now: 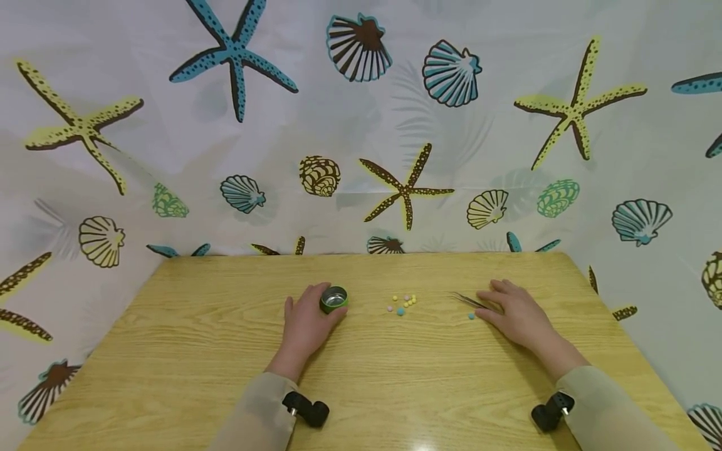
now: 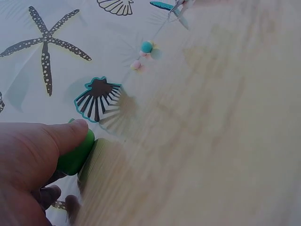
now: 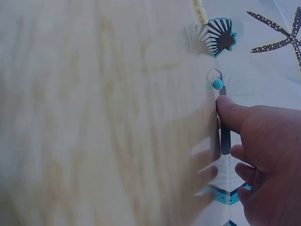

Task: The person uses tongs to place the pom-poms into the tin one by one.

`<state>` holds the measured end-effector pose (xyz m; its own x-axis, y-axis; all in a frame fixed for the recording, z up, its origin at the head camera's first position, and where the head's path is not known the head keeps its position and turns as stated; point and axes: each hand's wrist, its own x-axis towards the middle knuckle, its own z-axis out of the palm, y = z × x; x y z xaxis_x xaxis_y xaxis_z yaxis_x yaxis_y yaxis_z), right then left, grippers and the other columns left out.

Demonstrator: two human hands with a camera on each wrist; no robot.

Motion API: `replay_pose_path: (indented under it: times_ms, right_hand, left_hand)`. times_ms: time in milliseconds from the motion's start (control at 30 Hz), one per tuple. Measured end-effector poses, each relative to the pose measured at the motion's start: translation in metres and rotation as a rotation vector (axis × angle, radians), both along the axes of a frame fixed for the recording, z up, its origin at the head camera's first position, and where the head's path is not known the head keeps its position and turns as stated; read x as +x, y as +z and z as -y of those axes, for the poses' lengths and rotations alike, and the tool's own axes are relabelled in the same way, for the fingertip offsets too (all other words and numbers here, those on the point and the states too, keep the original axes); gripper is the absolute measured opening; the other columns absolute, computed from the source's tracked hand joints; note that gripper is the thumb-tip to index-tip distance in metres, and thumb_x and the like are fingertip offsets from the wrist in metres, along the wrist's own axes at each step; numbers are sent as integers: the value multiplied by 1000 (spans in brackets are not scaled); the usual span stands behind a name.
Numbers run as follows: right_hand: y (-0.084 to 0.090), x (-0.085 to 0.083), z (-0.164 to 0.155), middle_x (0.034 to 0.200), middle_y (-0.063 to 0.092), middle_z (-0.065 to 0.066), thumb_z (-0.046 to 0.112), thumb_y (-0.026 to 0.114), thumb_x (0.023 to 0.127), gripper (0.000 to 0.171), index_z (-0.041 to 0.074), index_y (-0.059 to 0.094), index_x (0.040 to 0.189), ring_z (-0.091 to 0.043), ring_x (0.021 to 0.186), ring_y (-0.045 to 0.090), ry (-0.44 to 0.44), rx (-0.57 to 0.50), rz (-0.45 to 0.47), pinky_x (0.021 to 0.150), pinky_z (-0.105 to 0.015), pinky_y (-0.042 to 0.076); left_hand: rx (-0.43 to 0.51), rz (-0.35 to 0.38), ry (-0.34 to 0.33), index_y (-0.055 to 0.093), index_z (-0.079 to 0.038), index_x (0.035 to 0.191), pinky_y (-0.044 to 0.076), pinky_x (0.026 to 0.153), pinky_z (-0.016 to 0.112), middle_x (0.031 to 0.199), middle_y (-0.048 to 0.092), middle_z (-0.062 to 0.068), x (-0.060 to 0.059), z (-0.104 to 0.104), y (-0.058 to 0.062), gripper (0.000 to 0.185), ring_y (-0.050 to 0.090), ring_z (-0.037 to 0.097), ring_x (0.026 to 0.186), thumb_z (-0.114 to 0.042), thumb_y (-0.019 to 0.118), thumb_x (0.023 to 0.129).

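Observation:
My left hand [image 1: 306, 321] grips a small green container [image 1: 334, 299] with a shiny metal inside, standing open on the wooden table [image 1: 225, 351]. In the left wrist view the thumb presses the green container [image 2: 75, 155] on its side. A cluster of small yellow, pink and blue beads [image 1: 403, 303] lies between my hands. My right hand [image 1: 516, 313] lies on metal tweezers [image 1: 469, 300], which rest on the table. The thumb lies along the tweezers [image 3: 225, 129] and the index finger meets their back end. One blue bead [image 3: 217, 84] sits by the tweezer tips.
A sheet printed with starfish and shells [image 1: 361, 125] hangs behind the table and down both sides. The table's far edge [image 1: 361, 254] runs just beyond the beads. Dark wrist cameras [image 1: 307, 410] sit on both forearms.

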<state>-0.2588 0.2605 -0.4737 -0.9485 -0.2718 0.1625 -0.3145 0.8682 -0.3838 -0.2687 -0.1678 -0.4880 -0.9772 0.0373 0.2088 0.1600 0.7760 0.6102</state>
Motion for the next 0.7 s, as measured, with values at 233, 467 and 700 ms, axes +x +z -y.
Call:
replay_pose_path:
  times_ms: [233, 467, 700]
  right_hand:
    - [5, -3, 7, 159, 54, -31, 27, 76, 107, 38, 4, 78, 137, -54, 154, 40, -16, -25, 5, 129, -69, 22]
    - [7, -6, 14, 152, 63, -27, 23, 78, 105, 32, 3, 81, 130, -48, 144, 55, -33, -39, -2, 130, -65, 24]
    - [6, -7, 18, 149, 66, -24, 20, 79, 105, 27, 2, 83, 125, -48, 142, 58, -52, -42, 1, 128, -63, 30]
  left_hand:
    - [-1, -15, -5, 61, 1, 152, 9, 128, 76, 152, 64, 24, 4, -4, 2, 65, 46, 48, 153, -29, 86, 100]
    - [-2, -19, -20, 63, 0, 150, 10, 129, 75, 151, 65, 23, 4, -9, 2, 63, 45, 47, 154, -29, 87, 99]
    - [-2, -1, -33, 62, -1, 151, 9, 130, 73, 152, 64, 22, 3, -13, 0, 66, 44, 46, 156, -31, 88, 98]
